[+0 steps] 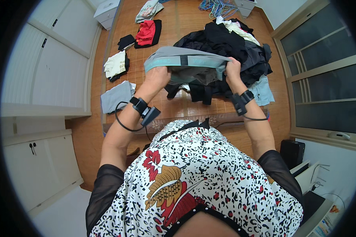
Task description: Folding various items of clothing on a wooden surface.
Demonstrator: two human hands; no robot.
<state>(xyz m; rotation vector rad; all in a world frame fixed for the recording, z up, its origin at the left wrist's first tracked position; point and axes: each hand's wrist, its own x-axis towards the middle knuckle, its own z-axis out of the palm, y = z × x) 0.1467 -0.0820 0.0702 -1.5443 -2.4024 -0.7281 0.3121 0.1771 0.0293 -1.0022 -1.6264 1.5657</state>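
Stretched between my two hands is a pair of grey underpants [177,52] with a pale turquoise waistband, its opening turned toward me. My left hand [159,76] is closed at the left end of the waistband, the fingers partly inside the opening. At the right end, my right hand [233,67] pinches the band's edge. The underpants hang above the mat-covered bed, just in front of a big heap of dark clothes [217,39]. Their lower part is in shadow inside the opening.
Along the bed's [168,103] left side lie a grey-blue folded garment [115,98], a cream garment [114,65], a small black one [126,42] and a red-and-black pile [147,33]. Blue hangers [218,7] lie at the far end. White cabinets [40,71] stand left, a glazed door [324,75] right.
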